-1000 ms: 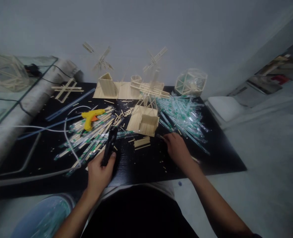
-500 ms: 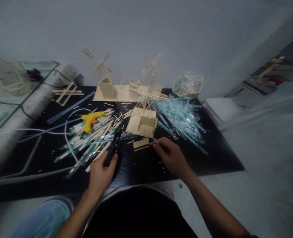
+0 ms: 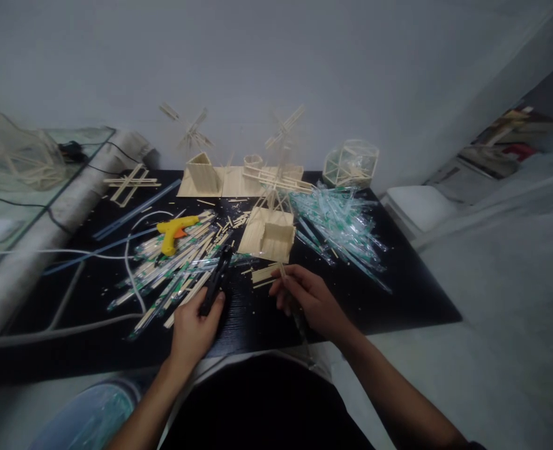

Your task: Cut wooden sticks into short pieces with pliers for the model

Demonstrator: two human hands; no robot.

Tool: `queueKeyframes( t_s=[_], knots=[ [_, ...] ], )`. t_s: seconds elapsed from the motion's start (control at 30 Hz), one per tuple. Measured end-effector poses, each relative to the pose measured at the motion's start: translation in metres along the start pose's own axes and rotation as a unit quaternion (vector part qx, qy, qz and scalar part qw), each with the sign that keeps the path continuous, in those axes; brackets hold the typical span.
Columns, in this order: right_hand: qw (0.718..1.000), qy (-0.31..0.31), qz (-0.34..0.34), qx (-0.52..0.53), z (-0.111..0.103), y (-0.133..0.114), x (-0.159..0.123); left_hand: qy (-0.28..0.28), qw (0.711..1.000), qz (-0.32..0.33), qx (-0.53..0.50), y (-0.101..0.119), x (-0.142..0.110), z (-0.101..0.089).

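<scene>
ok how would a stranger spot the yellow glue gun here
On the black table, beyond the left hand, is a fanned pile of pale wooden sticks and clear, green-marked wrappers. On it lies the yellow plastic glue gun, set apart by its bright body and orange trigger.

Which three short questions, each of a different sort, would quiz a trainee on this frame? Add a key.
1. What does the left hand hold?
A) a white flexible cable
B) a long black tool
C) a red rubber ball

2. True or false: the yellow plastic glue gun lies on its side on long pale wooden sticks.

3. Fill in: seen by the wearer, the clear and green plastic wrappers lie to the ____ of the open-topped wooden box.

Key: 1 B; 2 true; 3 right.
</scene>
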State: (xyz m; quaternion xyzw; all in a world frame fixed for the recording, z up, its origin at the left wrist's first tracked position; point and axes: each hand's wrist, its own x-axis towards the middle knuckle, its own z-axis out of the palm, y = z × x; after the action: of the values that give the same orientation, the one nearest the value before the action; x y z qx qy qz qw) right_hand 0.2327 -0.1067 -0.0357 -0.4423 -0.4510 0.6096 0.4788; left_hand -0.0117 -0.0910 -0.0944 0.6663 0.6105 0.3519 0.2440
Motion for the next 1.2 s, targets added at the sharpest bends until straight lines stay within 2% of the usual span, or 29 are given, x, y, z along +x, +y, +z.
queueKeyframes(
  t_s=[0.2,0.33,0.43,0.5,0.63,0.8,0.97,1.2],
  knots=[
    [1.0,0.001,-0.008,0.01,0.003,0.002,0.001,-0.01,1.0,0.005,0.008,0.001,0.0,0.001],
    [0.993,0.057,-0.076,-0.065,0.004,-0.016,-0.007,-0.016,1.0,0.003,0.002,0.002,0.001,0.001],
    [0.962,0.145,-0.168,-0.162,0.002,-0.029,-0.014,-0.021,1.0,0.001,0.0,0.003,0.001,0.0],
    [0.934,0.177,-0.213,-0.226,0.0,-0.03,-0.017,-0.019,1.0,0.006,0.002,0.004,0.001,-0.001],
    [0.91,0.14,-0.251,-0.298,-0.003,-0.012,-0.014,-0.017,1.0,0.006,0.004,0.004,0.0,-0.001],
    [0.891,0.142,-0.274,-0.333,-0.001,0.009,-0.011,-0.021,1.0,0.007,0.003,0.003,0.0,0.0],
    [0.888,0.138,-0.29,-0.327,0.001,0.012,-0.01,-0.027,1.0,-0.003,-0.004,0.001,-0.001,0.0],
    [0.885,0.171,-0.261,-0.346,-0.004,0.014,-0.009,-0.027,1.0,0.004,0.005,0.002,-0.001,-0.001]
  ],
)
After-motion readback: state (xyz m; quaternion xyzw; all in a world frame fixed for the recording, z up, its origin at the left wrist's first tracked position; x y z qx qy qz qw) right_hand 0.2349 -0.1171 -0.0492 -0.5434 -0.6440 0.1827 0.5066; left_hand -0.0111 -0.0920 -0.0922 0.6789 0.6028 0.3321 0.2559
